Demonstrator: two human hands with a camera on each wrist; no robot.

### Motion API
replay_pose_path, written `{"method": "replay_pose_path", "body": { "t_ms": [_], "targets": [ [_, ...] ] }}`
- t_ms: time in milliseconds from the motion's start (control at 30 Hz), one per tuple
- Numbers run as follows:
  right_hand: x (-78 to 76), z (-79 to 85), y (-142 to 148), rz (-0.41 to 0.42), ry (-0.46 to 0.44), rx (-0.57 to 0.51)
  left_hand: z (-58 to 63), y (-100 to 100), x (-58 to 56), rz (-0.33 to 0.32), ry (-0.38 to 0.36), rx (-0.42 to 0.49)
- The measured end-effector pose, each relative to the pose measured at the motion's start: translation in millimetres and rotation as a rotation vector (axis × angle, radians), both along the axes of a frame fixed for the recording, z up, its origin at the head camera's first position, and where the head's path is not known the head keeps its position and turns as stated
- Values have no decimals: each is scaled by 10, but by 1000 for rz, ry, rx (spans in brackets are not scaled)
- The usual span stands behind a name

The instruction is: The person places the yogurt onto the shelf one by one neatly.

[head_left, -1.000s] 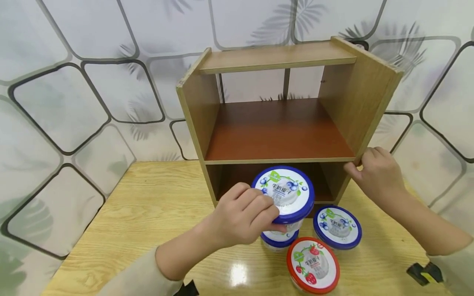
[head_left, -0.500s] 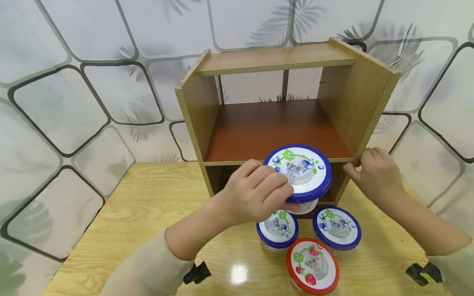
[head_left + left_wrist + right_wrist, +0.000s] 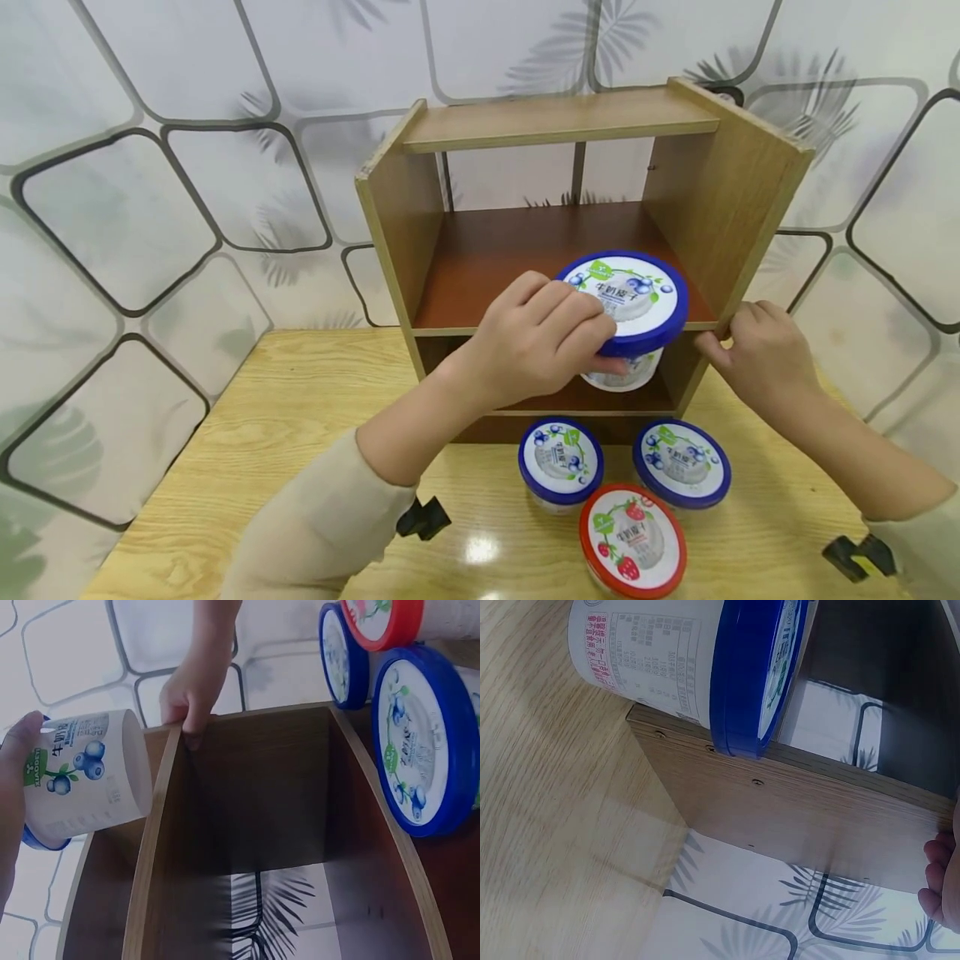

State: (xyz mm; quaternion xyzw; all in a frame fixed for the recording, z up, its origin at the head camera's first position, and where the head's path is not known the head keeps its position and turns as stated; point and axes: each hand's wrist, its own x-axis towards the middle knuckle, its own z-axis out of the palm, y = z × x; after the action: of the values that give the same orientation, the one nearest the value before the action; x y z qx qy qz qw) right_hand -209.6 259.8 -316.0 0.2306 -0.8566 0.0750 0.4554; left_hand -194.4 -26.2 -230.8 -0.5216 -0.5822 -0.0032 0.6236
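My left hand (image 3: 543,333) grips a round white tub with a blue lid (image 3: 648,292) and blueberries printed on it, thumb below the rim. It holds this tub upright in front of the middle shelf edge of a wooden shelf unit (image 3: 761,187). In the left wrist view the tub's blueberry side (image 3: 86,784) faces the camera, apart from the wood. My right hand (image 3: 768,346) grips the front edge of the unit's right side panel, thumb on the inner side. In the right wrist view only some fingers (image 3: 939,877) show, against the panel's outside.
On the wooden table (image 3: 322,392) before the unit stand two blue-lidded tubs, a left one (image 3: 561,461) and a right one (image 3: 682,464), with a red-lidded strawberry tub (image 3: 633,540) nearer. A patterned wall (image 3: 247,183) stands behind the unit.
My left hand has raised the blue-lidded tub and carried it rightward, from over the left table tub to the middle shelf's front edge. My right hand keeps its place on the side panel.
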Motion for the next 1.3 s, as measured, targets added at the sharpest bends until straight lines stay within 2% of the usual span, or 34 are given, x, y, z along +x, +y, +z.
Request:
{"method": "replay_pose_path", "body": {
  "t_ms": [200, 400, 567, 833, 1033, 1300],
  "targets": [
    [-6, -5, 4, -2, 12, -16, 71, 57, -63, 30, -18, 3],
    [-6, -4, 6, 7, 17, -12, 168, 109, -51, 42, 0, 20],
    [5, 3, 14, -2, 4, -8, 207, 152, -101, 57, 10, 18],
    [-21, -16, 2, 23, 49, -23, 195, 222, -240, 77, 13, -4],
    [-23, -31, 10, 18, 40, -21, 154, 267, -339, 102, -9, -21],
    [-22, -31, 4, 16, 36, -28, 126, 325, -417, 116, -28, 13]
  ]
}}
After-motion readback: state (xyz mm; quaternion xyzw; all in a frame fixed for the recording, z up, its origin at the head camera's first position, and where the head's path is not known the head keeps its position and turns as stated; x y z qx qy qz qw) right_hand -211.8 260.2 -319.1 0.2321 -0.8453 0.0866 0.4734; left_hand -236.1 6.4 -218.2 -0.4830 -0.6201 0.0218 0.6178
